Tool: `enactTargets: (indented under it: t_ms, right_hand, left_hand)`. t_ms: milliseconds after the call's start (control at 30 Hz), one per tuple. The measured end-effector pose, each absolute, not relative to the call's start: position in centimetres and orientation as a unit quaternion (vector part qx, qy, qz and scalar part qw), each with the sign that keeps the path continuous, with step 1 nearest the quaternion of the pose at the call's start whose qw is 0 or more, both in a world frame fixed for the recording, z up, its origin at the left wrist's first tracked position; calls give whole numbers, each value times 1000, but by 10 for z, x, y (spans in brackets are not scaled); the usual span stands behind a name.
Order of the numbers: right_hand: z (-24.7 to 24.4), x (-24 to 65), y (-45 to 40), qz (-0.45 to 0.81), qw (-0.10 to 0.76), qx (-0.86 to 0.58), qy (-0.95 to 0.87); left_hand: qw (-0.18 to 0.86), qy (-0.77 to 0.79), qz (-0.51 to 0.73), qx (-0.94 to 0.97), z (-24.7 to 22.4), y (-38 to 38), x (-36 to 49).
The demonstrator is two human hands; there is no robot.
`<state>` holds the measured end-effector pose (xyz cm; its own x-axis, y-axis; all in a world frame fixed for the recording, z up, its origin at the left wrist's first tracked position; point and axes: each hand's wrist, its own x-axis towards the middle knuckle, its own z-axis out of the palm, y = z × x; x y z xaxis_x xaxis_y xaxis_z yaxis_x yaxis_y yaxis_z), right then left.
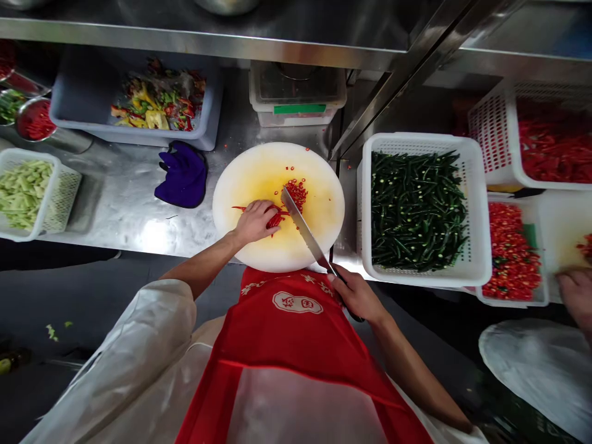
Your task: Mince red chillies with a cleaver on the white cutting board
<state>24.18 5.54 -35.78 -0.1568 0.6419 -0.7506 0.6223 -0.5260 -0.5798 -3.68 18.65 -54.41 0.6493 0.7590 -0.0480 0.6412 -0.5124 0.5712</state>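
Observation:
On the round white cutting board (231, 172), my left hand (254, 221) is curled over a small bunch of red chilies (276, 218), pressing them down. A few thin tips stick out on the hand's left side. My right hand (358, 293) is closed round the black handle of a long kitchen knife (308, 233). Its blade slants up and left across the board, the tip by a pile of chopped chili rings (298, 192), just right of the bunch. Several loose rings lie scattered above the pile.
A white basket of green chilies (419, 209) stands right of the board, beside a tub of chopped red chilies (513, 250). Behind are a grey bin (69, 117) of scraps and a lidded box (296, 92). Purple cloth (182, 176) lies left. A co-worker's hand (576, 293) shows far right.

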Motion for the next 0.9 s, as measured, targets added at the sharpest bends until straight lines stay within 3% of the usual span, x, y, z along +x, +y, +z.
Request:
enactTargets:
  t_ms: [733, 900]
  right_hand:
    - [-368, 194, 34, 543, 7, -684, -488]
    - [-365, 197, 44, 524, -8, -683, -508]
  left_hand:
    - [278, 472, 205, 811, -548, 170, -52]
    - [285, 483, 158, 812, -556, 173, -82]
